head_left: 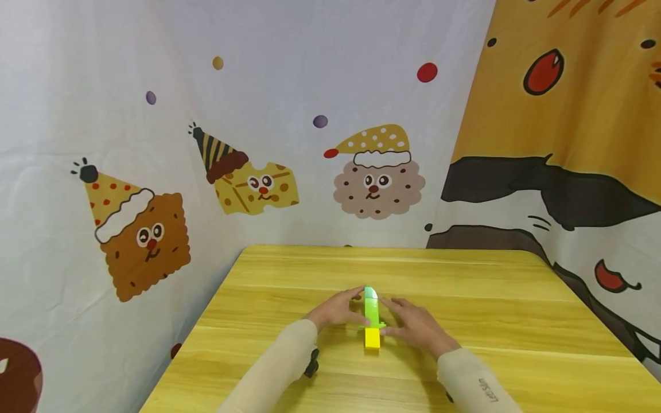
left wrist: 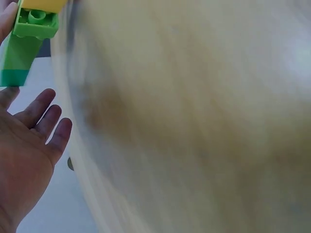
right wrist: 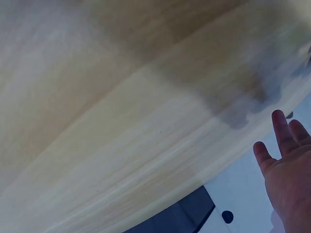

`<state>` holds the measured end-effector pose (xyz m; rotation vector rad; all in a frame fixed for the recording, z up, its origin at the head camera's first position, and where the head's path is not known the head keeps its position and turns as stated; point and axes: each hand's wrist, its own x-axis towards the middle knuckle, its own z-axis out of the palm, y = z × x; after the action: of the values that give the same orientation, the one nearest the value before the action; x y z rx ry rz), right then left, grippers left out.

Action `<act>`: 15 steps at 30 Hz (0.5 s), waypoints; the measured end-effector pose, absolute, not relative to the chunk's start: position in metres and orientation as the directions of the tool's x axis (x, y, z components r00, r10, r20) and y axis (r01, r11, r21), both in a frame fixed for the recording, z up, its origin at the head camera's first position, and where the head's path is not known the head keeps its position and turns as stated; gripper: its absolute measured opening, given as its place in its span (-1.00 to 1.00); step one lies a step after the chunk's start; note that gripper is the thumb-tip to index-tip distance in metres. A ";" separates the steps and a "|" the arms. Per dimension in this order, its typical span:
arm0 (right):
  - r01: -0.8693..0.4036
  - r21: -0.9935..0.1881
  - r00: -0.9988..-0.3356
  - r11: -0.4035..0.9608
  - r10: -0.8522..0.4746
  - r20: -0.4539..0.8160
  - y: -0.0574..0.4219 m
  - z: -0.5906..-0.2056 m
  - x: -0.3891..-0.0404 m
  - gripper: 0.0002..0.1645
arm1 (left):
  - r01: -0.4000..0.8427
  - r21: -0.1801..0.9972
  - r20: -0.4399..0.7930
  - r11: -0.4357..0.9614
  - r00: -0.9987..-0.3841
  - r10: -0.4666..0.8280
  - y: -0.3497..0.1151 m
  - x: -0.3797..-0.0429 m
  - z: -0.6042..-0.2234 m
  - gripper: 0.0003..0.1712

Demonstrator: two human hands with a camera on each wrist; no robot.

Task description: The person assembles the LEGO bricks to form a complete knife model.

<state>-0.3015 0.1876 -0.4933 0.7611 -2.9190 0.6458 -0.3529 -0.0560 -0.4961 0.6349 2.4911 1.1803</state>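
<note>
A building-block toy point(head_left: 372, 312) shaped like a short sword is between the two hands, over the table's middle. It has a green body, a thin green crosspiece, a teal tip and a yellow block point(head_left: 372, 338) at the near end. My left hand point(head_left: 338, 310) holds it from the left, index finger at the tip and thumb lower down. In the left wrist view, the green underside point(left wrist: 36, 26) shows and the other fingers spread away. My right hand point(head_left: 415, 326) holds the right side, thumb by the crosspiece, index fingertip higher up. The right wrist view shows several extended fingers point(right wrist: 284, 138).
The wooden table point(head_left: 248, 304) has rounded far corners. Behind and beside it hangs a white curtain point(head_left: 289, 74) printed with cartoon snacks, with an orange cartoon panel point(head_left: 501, 115) at the right. A small black object point(head_left: 312, 364) shows beside the left sleeve.
</note>
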 end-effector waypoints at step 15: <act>-0.443 -0.328 -0.897 0.834 -0.418 0.147 0.189 -0.512 -0.303 -0.07 | 0.300 0.764 -0.084 0.571 -0.831 0.550 -0.058 -0.352 -0.509 0.09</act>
<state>-0.3032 0.1895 -0.5116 0.6910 -2.9421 0.5525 -0.3523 -0.0575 -0.5093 0.6966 2.4939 1.1259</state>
